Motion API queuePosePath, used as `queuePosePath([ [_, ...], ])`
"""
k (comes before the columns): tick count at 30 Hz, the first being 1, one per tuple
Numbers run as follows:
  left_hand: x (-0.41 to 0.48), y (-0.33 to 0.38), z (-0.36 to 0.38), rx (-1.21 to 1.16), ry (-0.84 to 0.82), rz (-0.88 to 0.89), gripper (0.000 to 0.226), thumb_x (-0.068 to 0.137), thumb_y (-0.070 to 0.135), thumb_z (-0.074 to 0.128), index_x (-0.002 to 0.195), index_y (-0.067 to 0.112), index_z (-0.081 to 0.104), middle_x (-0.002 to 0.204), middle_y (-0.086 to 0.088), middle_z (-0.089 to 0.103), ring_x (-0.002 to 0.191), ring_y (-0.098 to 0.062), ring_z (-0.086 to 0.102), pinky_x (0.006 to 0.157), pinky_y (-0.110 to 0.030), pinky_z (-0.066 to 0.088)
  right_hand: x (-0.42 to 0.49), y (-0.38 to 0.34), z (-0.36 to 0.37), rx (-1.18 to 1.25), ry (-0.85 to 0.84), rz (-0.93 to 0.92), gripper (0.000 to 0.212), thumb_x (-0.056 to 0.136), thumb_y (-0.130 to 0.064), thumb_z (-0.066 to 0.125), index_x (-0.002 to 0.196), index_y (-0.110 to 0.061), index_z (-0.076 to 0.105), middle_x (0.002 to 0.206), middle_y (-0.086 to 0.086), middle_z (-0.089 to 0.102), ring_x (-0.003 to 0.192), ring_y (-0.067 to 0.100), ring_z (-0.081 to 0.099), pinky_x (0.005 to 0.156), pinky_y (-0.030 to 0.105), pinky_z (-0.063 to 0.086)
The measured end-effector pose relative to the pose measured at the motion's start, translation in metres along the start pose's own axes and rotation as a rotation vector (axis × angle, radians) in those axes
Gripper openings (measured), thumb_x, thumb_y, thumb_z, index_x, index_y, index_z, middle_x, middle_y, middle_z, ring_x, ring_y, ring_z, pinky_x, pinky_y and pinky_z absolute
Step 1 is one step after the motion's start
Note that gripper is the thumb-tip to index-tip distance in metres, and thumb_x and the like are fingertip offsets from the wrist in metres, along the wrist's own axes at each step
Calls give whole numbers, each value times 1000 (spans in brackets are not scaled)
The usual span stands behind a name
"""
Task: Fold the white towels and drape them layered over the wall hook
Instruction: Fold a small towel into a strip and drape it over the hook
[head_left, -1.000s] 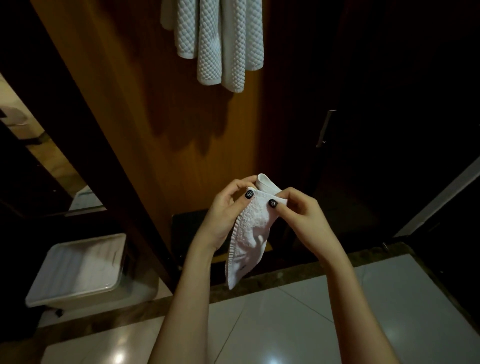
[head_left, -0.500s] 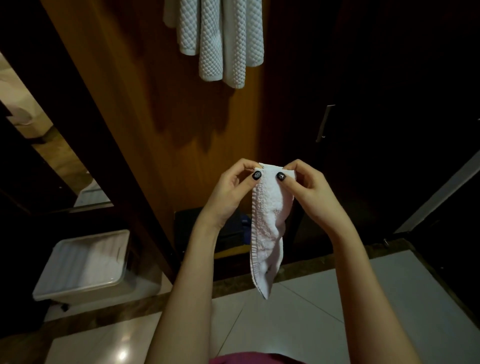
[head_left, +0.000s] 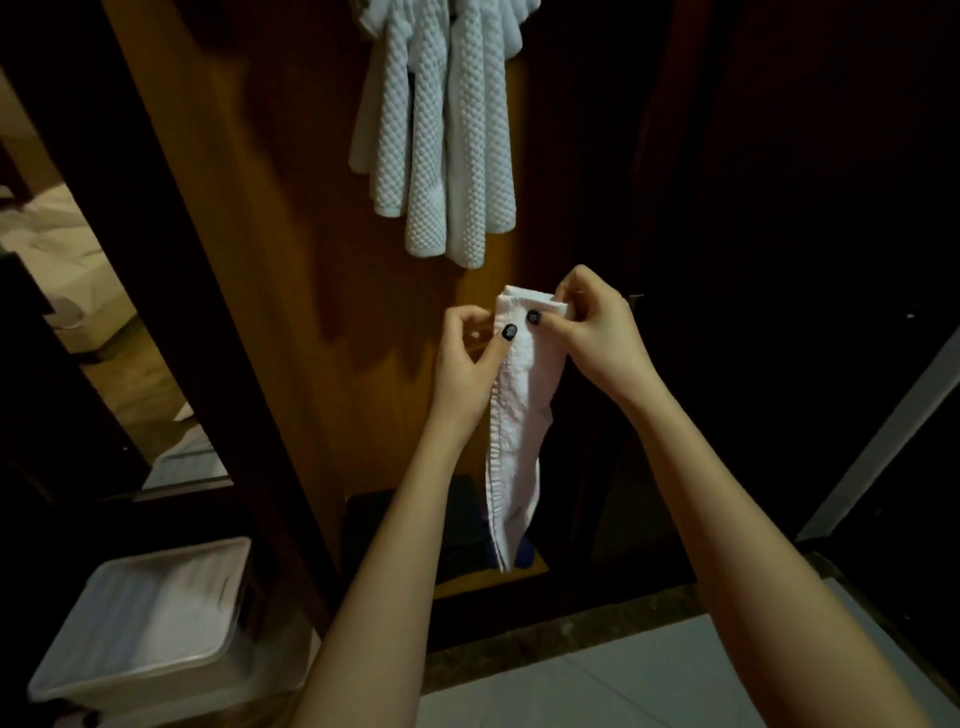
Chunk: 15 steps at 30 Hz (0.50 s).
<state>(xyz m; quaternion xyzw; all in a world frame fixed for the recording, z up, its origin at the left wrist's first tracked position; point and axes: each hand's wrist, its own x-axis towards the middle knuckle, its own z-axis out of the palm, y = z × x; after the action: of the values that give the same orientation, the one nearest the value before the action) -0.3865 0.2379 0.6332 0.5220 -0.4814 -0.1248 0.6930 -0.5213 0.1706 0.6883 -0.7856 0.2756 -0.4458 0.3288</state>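
Fingers of left hand (head_left: 464, 370) and right hand (head_left: 596, 332) pinch the folded towel (head_left: 521, 415) at its top; level corners should drape neatest.

Floor (head_left: 582, 691) — 1 white lidded bin (head_left: 156, 623) stands at left.

Home interior: hung towels (head_left: 441, 130), tiled floor (head_left: 597, 686)

Two hands in frame: left hand (head_left: 462, 364) and right hand (head_left: 597, 332), with two dark-painted thumbnails (head_left: 509, 331) showing. One small white towel (head_left: 519, 426), pinched at its top by both. One bunch of waffle-weave towels (head_left: 441, 145) hanging on one wood panel (head_left: 291, 260), separate pieces impossible to count among the folds. One lidded plastic bin (head_left: 150, 623) at lower left. One dark object (head_left: 395, 530) at the panel's foot.
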Motion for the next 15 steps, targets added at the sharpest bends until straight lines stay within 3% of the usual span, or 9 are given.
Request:
queuePosePath([
  [5,10,-12,-1,81,-33,-64,18,90,24,67,92,9,57,83,3,59,72,0,53,66,-14,44,41,-18,-6,-3,219,-56,18,80,-7,67,76,-9,49,64,-3,47,55,0,39,50,17,32],
  [9,13,-13,10,18,-92,-181,14,87,16,71,94,15,58,84,-4,64,75,-12,59,67,-30,47,62,-27,-10,28,276,-58,20,81,-9,68,76,-12,49,64,-6,48,53,-3,42,49,13,34],
  [15,36,15,23,-139,8,-111,24,80,4,77,89,15,58,79,2,65,64,3,60,59,-15,48,81,-36,-13,-9,207,-85,16,82,-9,69,80,-9,53,67,-5,51,60,2,43,53,13,36],
])
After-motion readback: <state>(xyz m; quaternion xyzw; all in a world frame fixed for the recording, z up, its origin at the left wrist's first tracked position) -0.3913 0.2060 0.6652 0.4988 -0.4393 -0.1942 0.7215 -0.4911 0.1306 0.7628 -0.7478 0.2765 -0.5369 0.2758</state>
